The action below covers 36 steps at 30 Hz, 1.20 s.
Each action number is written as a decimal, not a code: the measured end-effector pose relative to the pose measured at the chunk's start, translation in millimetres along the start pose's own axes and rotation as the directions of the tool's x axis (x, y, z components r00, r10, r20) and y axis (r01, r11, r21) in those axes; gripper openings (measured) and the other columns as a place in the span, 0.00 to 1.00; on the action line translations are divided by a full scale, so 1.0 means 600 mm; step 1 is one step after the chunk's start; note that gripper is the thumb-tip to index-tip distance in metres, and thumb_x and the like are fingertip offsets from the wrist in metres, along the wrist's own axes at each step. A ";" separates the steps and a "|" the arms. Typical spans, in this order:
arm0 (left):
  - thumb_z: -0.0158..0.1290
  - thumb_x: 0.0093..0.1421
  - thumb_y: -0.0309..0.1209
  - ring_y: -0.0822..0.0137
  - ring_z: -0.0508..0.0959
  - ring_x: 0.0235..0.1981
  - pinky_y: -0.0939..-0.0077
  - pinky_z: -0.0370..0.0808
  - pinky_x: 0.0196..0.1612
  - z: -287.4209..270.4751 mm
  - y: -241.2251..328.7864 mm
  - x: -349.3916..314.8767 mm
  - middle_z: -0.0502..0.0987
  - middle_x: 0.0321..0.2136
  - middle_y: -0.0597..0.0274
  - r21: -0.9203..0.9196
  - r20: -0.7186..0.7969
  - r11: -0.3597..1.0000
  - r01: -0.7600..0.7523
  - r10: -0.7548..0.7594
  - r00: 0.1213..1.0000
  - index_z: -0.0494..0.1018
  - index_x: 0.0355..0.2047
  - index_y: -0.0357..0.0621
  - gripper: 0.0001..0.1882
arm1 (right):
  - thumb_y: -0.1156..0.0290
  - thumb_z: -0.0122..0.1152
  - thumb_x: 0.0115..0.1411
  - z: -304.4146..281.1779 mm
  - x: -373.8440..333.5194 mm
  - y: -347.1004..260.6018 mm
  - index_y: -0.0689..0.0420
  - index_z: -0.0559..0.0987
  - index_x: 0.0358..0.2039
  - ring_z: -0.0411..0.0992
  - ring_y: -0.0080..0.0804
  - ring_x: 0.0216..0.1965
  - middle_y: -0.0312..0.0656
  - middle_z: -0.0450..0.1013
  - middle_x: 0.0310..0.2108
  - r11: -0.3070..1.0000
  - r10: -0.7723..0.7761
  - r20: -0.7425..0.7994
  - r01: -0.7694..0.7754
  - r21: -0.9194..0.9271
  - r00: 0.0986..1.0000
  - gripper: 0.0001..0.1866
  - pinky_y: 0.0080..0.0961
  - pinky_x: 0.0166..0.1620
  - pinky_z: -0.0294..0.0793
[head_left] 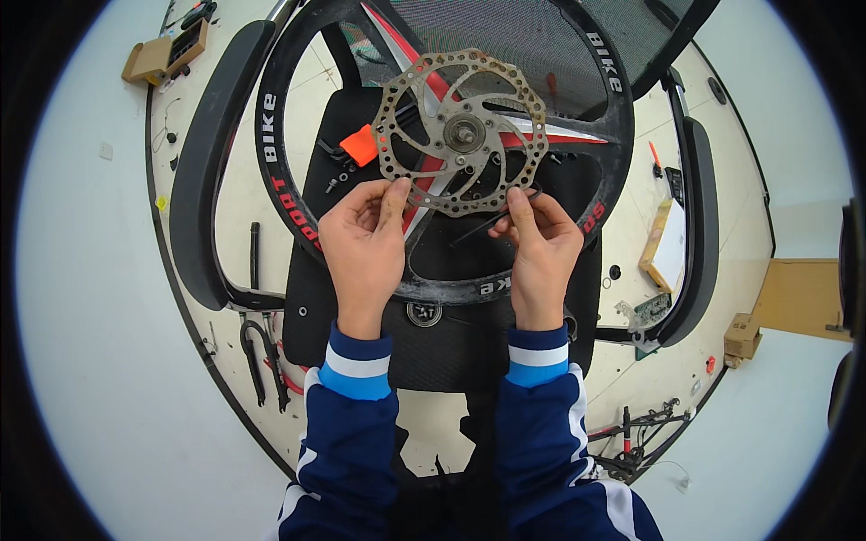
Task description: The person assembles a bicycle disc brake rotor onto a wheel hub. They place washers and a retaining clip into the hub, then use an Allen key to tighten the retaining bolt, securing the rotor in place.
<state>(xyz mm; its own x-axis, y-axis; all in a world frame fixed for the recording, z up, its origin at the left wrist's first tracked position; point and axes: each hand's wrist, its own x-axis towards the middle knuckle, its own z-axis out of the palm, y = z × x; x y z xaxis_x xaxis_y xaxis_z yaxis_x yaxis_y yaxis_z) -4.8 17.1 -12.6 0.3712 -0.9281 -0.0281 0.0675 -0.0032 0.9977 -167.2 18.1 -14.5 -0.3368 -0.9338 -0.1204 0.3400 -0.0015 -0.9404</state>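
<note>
Rotor (492, 140) at upper centre, likely stiff; best held by its edge, pinched by left fingers (396, 195); black rod (478, 230) in right fingers' (520, 209) grasp.

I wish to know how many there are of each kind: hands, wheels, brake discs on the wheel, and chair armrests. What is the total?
Hands (left hand, right hand): 2
Wheel: 1
Brake disc: 1
Chair armrests: 2
Total: 6

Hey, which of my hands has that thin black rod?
Your right hand: the thin black rod slants out from it. Your left hand shows no rod, just a pinch on the brake disc.
</note>
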 end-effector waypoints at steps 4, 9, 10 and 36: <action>0.60 0.66 0.28 0.84 0.73 0.25 0.88 0.68 0.28 -0.006 0.005 0.002 0.78 0.24 0.68 -0.012 0.014 0.999 0.034 -0.034 0.999 0.80 0.34 0.29 0.11 | 0.75 0.67 0.64 0.001 0.001 -0.001 0.68 0.80 0.37 0.74 0.23 0.25 0.41 0.77 0.28 1.000 0.015 0.014 -0.015 0.007 1.000 0.08 0.23 0.30 0.79; 0.61 0.66 0.29 0.83 0.72 0.24 0.88 0.67 0.27 -0.007 0.008 0.002 0.78 0.22 0.68 -0.015 0.029 0.998 0.060 -0.060 0.998 0.80 0.32 0.29 0.12 | 0.75 0.67 0.63 0.000 0.002 0.000 0.68 0.80 0.37 0.75 0.23 0.25 0.40 0.77 0.28 1.000 0.006 0.017 -0.006 0.014 1.000 0.08 0.22 0.30 0.79; 0.61 0.66 0.30 0.84 0.72 0.24 0.88 0.66 0.26 -0.005 0.013 0.000 0.77 0.22 0.68 -0.022 0.033 0.997 0.072 -0.071 0.997 0.80 0.32 0.29 0.12 | 0.75 0.67 0.63 -0.001 0.002 0.000 0.68 0.80 0.37 0.75 0.23 0.25 0.40 0.77 0.28 1.000 -0.002 0.015 0.002 0.007 1.000 0.08 0.22 0.31 0.79; 0.63 0.51 0.23 0.68 0.75 0.18 0.77 0.69 0.21 -0.082 0.258 -0.167 0.78 0.20 0.60 -0.038 0.853 0.866 -0.498 0.288 0.435 0.80 0.28 0.36 0.05 | 0.71 0.66 0.65 -0.023 0.019 0.006 0.64 0.81 0.38 0.74 0.23 0.28 0.39 0.76 0.29 0.996 -0.042 0.105 0.050 -0.075 0.994 0.09 0.26 0.35 0.81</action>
<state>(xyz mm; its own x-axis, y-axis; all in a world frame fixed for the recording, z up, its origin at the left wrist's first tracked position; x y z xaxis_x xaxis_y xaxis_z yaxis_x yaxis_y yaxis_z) 13.9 127.6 141.4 -0.6094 -0.7222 0.3272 -0.0908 0.4735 0.8761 -181.8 12.1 -23.8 -0.2568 -0.9653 -0.0469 0.2561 -0.0212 -0.9664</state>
